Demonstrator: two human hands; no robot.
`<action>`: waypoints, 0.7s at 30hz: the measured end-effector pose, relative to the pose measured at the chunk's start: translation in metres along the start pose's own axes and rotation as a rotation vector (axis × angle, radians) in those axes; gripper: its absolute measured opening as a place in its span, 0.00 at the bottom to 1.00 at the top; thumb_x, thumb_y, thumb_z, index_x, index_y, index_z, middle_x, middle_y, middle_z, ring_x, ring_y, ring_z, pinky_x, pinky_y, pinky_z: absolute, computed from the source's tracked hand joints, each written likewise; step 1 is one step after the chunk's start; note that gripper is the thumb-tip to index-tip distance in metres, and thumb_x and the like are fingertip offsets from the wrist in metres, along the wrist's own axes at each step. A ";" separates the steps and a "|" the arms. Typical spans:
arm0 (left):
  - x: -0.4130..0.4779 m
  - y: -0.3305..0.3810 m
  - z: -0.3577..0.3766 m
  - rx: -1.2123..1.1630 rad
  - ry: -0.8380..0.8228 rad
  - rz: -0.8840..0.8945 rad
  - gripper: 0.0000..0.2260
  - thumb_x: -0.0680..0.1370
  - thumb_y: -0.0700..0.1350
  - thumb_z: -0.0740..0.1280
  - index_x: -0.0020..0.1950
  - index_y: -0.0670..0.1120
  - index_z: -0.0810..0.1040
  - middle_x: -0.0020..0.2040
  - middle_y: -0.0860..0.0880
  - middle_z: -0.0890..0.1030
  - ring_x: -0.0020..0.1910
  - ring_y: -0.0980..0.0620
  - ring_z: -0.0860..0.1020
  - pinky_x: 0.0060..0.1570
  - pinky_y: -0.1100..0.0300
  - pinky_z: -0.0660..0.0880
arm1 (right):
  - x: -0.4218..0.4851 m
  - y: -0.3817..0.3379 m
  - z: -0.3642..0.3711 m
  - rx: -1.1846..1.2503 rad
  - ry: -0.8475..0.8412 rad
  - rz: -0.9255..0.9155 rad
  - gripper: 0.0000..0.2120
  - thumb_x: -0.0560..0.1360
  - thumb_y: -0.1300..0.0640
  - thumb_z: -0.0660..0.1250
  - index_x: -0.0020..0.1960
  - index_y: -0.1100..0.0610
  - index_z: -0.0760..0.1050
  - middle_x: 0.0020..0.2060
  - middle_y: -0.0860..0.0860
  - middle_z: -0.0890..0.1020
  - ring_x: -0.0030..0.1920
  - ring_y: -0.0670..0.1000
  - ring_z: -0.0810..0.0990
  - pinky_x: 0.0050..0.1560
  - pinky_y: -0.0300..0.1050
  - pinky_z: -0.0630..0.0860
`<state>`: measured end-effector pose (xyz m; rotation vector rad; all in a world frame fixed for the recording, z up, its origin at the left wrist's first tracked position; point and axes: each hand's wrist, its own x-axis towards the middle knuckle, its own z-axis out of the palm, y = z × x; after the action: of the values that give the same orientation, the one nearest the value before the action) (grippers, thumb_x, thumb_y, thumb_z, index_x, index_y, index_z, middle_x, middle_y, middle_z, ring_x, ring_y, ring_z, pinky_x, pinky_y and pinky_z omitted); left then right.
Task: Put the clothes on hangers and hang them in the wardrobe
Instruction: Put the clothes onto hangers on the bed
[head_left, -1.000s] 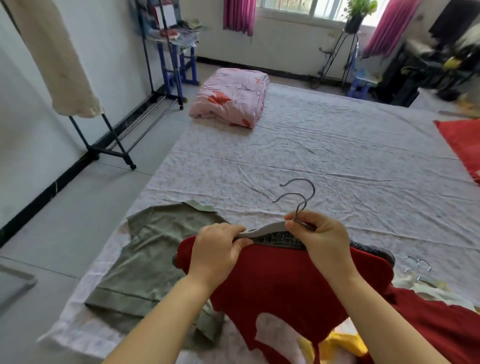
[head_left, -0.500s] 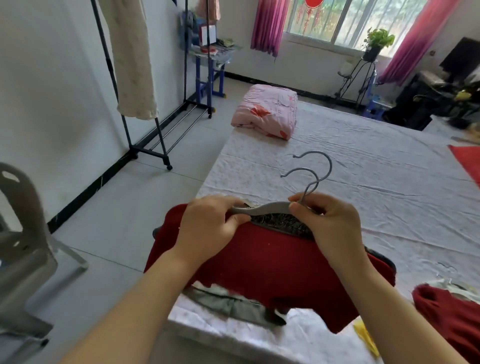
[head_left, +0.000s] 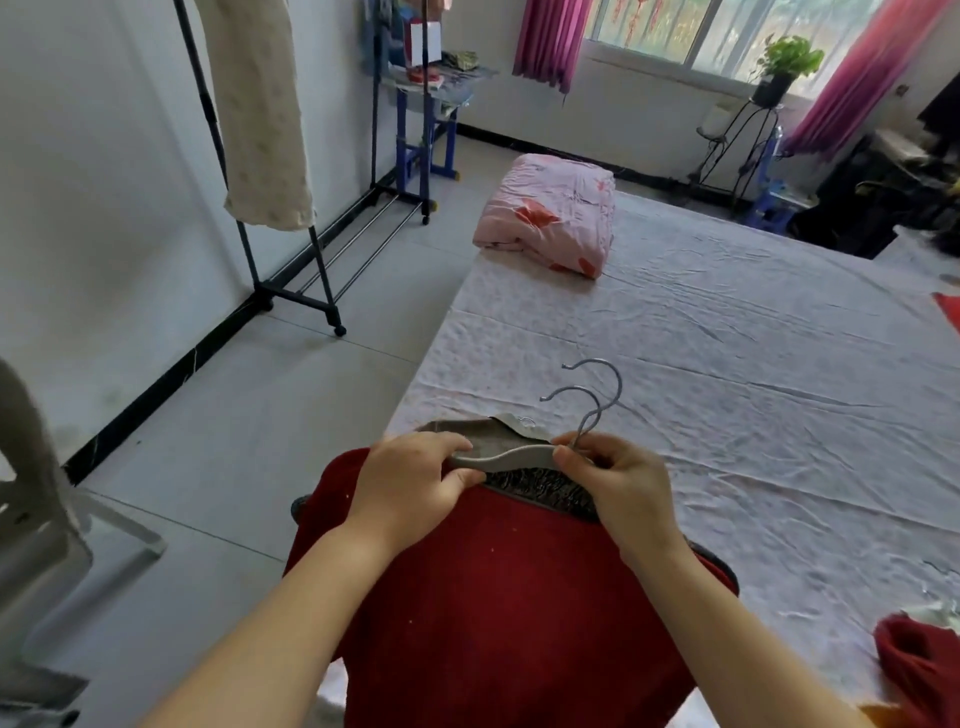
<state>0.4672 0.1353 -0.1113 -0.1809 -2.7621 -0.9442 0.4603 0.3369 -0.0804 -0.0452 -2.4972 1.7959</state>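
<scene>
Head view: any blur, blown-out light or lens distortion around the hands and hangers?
Head view: left hand and right hand sharp on the hangers; window daylight bright yet soft, no glare on the bed sheet; wide-angle bending leans the garment rack; the chair at the left edge looks smeared.

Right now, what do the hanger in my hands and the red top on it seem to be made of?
Hanger: grey body looks like matte moulded plastic, smooth and curved. Hooks: thin bare metal wire, by the dull sheen. Red top: soft matte fabric, perhaps knit or fleece, with lint specks; fibre unclear.
</scene>
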 end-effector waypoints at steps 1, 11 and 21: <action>0.010 -0.009 0.016 0.006 -0.032 -0.023 0.13 0.71 0.54 0.70 0.54 0.52 0.80 0.45 0.54 0.83 0.47 0.53 0.78 0.50 0.59 0.66 | 0.014 0.016 0.003 -0.002 -0.008 0.036 0.09 0.69 0.60 0.73 0.36 0.46 0.83 0.34 0.44 0.84 0.37 0.40 0.80 0.38 0.31 0.74; 0.118 -0.095 0.178 0.143 -0.284 -0.206 0.15 0.75 0.56 0.65 0.59 0.52 0.77 0.51 0.53 0.82 0.54 0.53 0.77 0.56 0.56 0.67 | 0.156 0.180 0.040 -0.014 -0.045 0.325 0.07 0.70 0.60 0.72 0.39 0.47 0.83 0.34 0.43 0.83 0.39 0.39 0.80 0.41 0.30 0.74; 0.175 -0.135 0.251 0.195 -0.387 -0.232 0.21 0.76 0.48 0.66 0.68 0.46 0.70 0.67 0.48 0.71 0.66 0.48 0.67 0.65 0.56 0.60 | 0.263 0.282 0.068 -0.395 -0.043 0.512 0.18 0.74 0.53 0.68 0.62 0.58 0.75 0.56 0.55 0.81 0.58 0.53 0.77 0.53 0.44 0.70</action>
<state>0.2314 0.1920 -0.3417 -0.0089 -3.2693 -0.7459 0.1896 0.3784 -0.3601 -0.7296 -3.0302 1.3930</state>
